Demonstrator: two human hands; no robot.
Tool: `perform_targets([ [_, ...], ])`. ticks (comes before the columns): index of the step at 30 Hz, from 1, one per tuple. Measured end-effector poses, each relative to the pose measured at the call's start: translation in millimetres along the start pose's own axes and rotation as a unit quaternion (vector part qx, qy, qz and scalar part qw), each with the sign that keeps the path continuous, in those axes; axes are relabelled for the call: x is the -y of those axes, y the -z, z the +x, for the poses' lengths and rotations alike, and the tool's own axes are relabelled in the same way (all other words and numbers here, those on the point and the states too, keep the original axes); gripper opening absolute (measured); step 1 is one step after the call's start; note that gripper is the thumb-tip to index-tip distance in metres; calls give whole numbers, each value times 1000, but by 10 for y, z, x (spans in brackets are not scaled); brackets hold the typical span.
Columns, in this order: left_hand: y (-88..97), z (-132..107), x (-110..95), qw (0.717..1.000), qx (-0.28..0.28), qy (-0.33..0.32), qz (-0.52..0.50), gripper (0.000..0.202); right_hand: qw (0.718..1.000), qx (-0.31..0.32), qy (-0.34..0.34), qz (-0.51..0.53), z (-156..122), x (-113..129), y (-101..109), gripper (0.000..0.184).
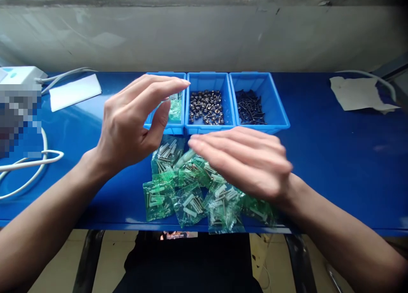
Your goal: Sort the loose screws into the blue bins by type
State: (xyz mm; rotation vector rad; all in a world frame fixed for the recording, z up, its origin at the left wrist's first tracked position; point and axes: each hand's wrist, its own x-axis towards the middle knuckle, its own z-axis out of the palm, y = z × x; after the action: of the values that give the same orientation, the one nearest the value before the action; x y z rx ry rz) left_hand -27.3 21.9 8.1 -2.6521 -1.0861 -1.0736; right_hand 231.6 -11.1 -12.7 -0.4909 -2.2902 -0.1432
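Observation:
My left hand [130, 118] is raised in front of the left blue bin [165, 128], thumb and forefinger curved with a gap between them and nothing held. Small green plastic packets [175, 108] show in that bin, partly behind my fingers. My right hand [245, 161] stretches flat, fingers extended, over a pile of clear green packets [191, 206] near the table's front edge. These packets contain screws and white plugs. The right palm and thumb are hidden. Below its fingertips sits a blurred pale green packet [186, 157]; I cannot tell whether they touch.
The middle bin [210, 129] contains short metal fasteners [207, 108], the right bin [280, 114] dark screws [250, 108]. On the blue table [334, 165] lie a white card [75, 92], a paper sheet [357, 93] and white cables [32, 165]. A wall [204, 38] stands behind.

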Motion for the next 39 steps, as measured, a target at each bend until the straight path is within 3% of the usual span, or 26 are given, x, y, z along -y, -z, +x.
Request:
perform_targets([
  [3, -26, -24, -96, 997, -32, -63, -9, 56, 966, -110, -208, 105, 30, 51, 80, 48],
  [6, -71, -25, -142, 992, -38, -118, 8, 57, 903, -156, -339, 214, 78, 82, 118, 34],
  [9, -96, -5, -145, 991, -50, -121, 19, 47, 863, -157, -381, 291, 92, 57, 117, 15],
  [14, -88, 4, -135, 998, 0, -63, 12, 25, 814, -155, -386, 406, 48, -13, 112, 20],
  [18, -62, -29, -190, 997, -36, -38, -59, 17, 849, -110, -367, 365, 38, -15, 136, 23],
  [21, -33, -16, -249, 981, -69, 88, -157, 6, 936, -105, -267, 205, 8, -37, 147, 56],
  [23, -13, 9, -287, 951, -50, 152, -265, 19, 975, -86, -187, 87, -31, -65, 149, 72],
  [25, -1, 28, -322, 925, -13, 168, -341, 40, 984, -67, -162, 31, -66, -85, 148, 65],
  [28, -10, 18, -351, 924, 11, 167, -343, 38, 981, -81, -171, 34, -82, -80, 139, 45],
  [31, -50, -20, -306, 955, -40, 133, -260, 29, 964, -127, -213, 97, -39, -39, 122, 28],
  [33, -84, -38, -235, 985, -85, 47, -140, 45, 926, -149, -300, 174, 13, -2, 112, 21],
  [35, -114, -41, -166, 993, -90, -64, -38, 62, 876, -154, -372, 267, 65, 31, 109, 30],
  [37, -130, -31, -130, 989, -71, -130, -11, 54, 840, -142, -391, 348, 102, 51, 112, 39],
  [39, -126, -17, -126, 986, -70, -150, -7, 36, 823, -124, -394, 391, 119, 56, 120, 34],
])
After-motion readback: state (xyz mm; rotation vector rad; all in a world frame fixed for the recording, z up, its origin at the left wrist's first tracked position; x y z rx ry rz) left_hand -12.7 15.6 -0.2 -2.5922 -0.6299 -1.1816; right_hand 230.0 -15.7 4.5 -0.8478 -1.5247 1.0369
